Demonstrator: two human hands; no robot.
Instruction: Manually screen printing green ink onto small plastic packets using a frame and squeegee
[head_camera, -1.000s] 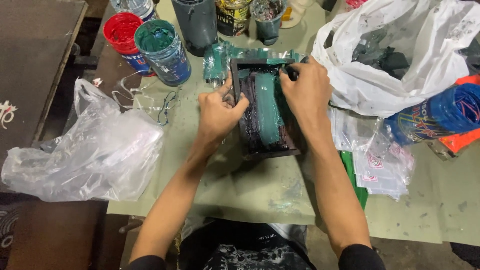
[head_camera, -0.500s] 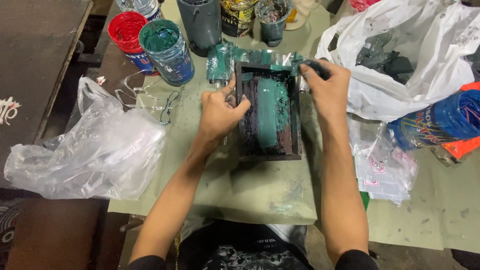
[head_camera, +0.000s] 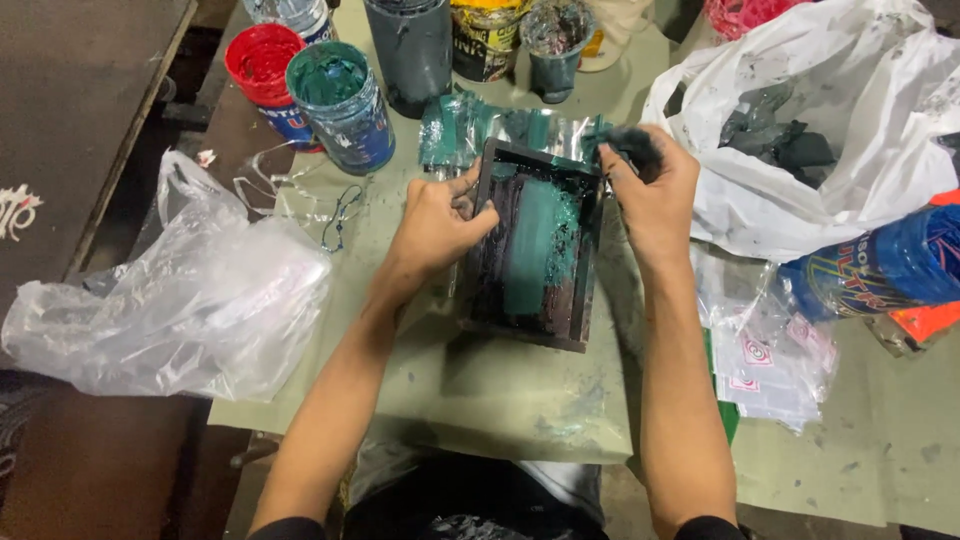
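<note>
A small dark frame (head_camera: 538, 250), smeared with green ink, lies on the worktop (head_camera: 500, 400) just before the person. The left hand (head_camera: 435, 222) grips its left edge, fingers curled around the rail. The right hand (head_camera: 650, 190) sits at the frame's upper right corner, fingers closed on what looks like a dark ink-stained rag (head_camera: 628, 143). Ink tubs (head_camera: 340, 100) stand beyond; clear plastic bags (head_camera: 180, 300) lie at the left.

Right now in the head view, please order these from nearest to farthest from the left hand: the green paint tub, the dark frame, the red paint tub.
1. dark frame: the left hand grips its left edge, at the table's middle.
2. green paint tub: up and left of that hand.
3. red paint tub: farther left, behind the green one.
</note>
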